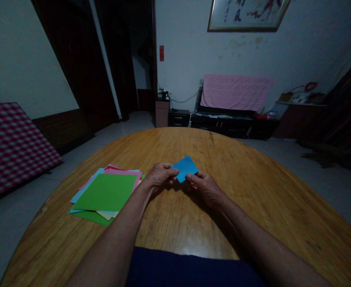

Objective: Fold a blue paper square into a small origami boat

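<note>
A small blue square of paper is held between both hands, just above the wooden table. My left hand pinches its left corner, thumb on top. With the thumb over its lower right edge, my right hand grips the same paper. The fingers beneath the sheet are partly hidden. Left of my left forearm lies a loose stack of coloured paper sheets, a green one on top, with pink, light blue, red and cream edges sticking out.
The round wooden table spreads out under my arms. Beyond it stand a low black cabinet and a screen-shaped thing under a pink cloth. A red-and-white checked cloth covers something at the left.
</note>
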The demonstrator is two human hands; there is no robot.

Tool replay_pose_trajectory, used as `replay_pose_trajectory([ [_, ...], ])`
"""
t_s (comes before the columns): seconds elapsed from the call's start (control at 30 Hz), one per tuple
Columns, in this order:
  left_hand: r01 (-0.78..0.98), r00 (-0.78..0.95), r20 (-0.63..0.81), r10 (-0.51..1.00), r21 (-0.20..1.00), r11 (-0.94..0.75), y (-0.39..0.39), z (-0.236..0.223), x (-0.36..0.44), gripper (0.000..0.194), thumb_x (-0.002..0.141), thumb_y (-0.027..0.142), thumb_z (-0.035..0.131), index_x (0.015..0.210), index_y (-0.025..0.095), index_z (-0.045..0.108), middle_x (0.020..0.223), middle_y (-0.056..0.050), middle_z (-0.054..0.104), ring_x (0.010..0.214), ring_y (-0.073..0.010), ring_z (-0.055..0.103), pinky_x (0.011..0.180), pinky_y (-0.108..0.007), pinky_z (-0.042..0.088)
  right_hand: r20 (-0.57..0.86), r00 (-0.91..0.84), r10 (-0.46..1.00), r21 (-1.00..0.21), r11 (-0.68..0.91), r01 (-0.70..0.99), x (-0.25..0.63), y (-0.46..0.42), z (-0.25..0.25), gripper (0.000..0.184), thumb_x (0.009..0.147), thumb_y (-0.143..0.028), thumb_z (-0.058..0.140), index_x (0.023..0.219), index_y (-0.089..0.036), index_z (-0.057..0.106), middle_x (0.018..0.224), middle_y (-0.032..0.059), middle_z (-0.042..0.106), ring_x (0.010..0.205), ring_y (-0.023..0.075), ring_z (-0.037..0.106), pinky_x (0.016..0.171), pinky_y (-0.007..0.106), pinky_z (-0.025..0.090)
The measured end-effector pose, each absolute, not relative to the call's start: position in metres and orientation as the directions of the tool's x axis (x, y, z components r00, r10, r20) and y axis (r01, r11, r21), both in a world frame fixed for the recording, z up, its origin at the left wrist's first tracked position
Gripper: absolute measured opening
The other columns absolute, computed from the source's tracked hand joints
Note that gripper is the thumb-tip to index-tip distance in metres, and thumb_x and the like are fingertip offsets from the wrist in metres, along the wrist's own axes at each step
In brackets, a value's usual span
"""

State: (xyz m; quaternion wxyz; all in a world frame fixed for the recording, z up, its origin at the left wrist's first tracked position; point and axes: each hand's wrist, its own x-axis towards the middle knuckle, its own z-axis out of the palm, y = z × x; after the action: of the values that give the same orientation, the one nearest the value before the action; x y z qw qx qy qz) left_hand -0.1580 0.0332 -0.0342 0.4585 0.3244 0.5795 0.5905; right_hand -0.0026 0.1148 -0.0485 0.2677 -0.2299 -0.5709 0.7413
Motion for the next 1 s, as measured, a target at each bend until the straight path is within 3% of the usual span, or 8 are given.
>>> replay_pose_trajectory([
  [0.4, -0.259, -0.305, -0.078, 0.949, 0.966, -0.004, 0.036, -0.039, -0.148, 0.017, 0.063, 0.013, 0.068, 0.075, 0.014, 0.055, 0.058, 0.002, 0.055, 0.044, -0.0062, 0.049, 0.046, -0.020, 0.038, -0.020, -0.748, 0.664, -0.976, -0.175, -0.130, -0.011, 0.111, -0.061, 0.014, 0.069, -0.028, 0.067, 0.073, -0.017, 0.058, 0.063, 0.0004, 0.057, 0.054, 0.0106, 0.048, 0.056, 0.027, 0.036],
  [0.63, -0.224, -0.370, -0.153, 0.916, 0.972, 0.072, 0.031, -0.026, -0.150, 0.045, 0.064, 0.009, 0.064, 0.108, 0.011, 0.055, 0.058, 0.001, 0.059, 0.040, -0.0072, 0.049, 0.043, -0.020, 0.038, -0.027, -0.775, 0.632, -0.982, -0.162, -0.099, -0.009, 0.114, -0.057, 0.010, 0.066, -0.022, 0.066, 0.071, -0.018, 0.059, 0.059, -0.0007, 0.055, 0.052, 0.0101, 0.046, 0.054, 0.027, 0.034],
  [0.83, -0.142, -0.312, -0.165, 0.935, 0.982, 0.126, 0.031, -0.026, -0.154, 0.031, 0.074, 0.012, 0.055, 0.104, 0.006, 0.063, 0.057, -0.005, 0.063, 0.041, -0.0078, 0.053, 0.044, -0.018, 0.041, -0.051, -0.812, 0.581, -0.982, -0.176, -0.065, -0.002, 0.118, -0.052, 0.010, 0.067, -0.022, 0.065, 0.071, -0.017, 0.058, 0.058, 0.0000, 0.055, 0.051, 0.0101, 0.044, 0.052, 0.026, 0.031],
  [1.0, -0.134, -0.300, -0.164, 0.940, 0.983, 0.129, 0.033, -0.031, -0.155, 0.030, 0.073, 0.010, 0.053, 0.101, 0.007, 0.065, 0.057, -0.005, 0.064, 0.042, -0.0077, 0.054, 0.042, -0.017, 0.040, -0.077, -0.820, 0.568, -0.971, -0.228, -0.066, 0.000, 0.118, -0.051, 0.015, 0.066, -0.025, 0.068, 0.074, -0.017, 0.057, 0.062, 0.0002, 0.055, 0.054, 0.0101, 0.046, 0.052, 0.026, 0.033],
])
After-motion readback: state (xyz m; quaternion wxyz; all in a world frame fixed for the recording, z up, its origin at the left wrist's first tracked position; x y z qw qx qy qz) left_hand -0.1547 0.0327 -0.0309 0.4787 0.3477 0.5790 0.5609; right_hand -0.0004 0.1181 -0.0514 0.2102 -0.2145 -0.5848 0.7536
